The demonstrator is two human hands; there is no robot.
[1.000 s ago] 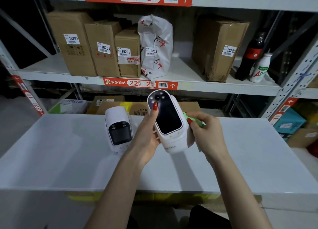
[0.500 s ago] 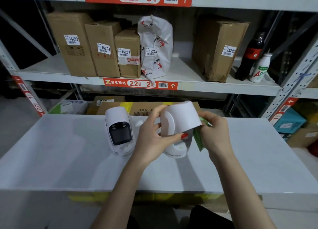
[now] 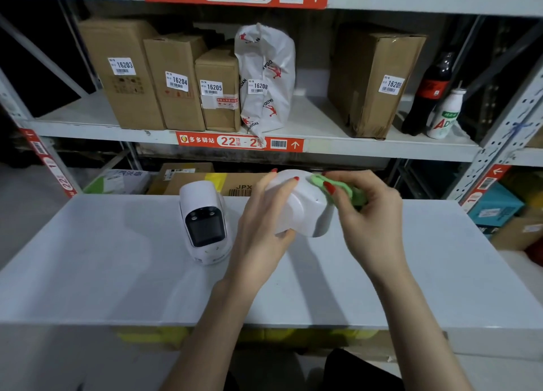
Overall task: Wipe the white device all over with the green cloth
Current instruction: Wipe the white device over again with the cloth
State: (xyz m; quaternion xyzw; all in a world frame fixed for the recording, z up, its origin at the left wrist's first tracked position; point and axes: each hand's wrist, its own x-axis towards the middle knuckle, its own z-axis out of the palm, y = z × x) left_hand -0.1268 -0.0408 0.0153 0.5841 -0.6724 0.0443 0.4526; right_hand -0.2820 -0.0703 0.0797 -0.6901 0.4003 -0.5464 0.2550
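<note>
My left hand grips a white device and holds it above the white table, its plain white back turned toward me. Its dark screen side is hidden. My right hand is closed on a bunched green cloth and presses it against the device's upper right side. A second white device with a dark screen stands upright on the table just left of my left hand.
Behind the table a metal rack holds several labelled cardboard boxes, a white plastic parcel, a dark soda bottle and a white drink bottle. More boxes sit low at the right.
My left hand turned the held device from screen-facing to back-facing and tipped it over. My right hand brought the green cloth up from behind onto its upper right side.
</note>
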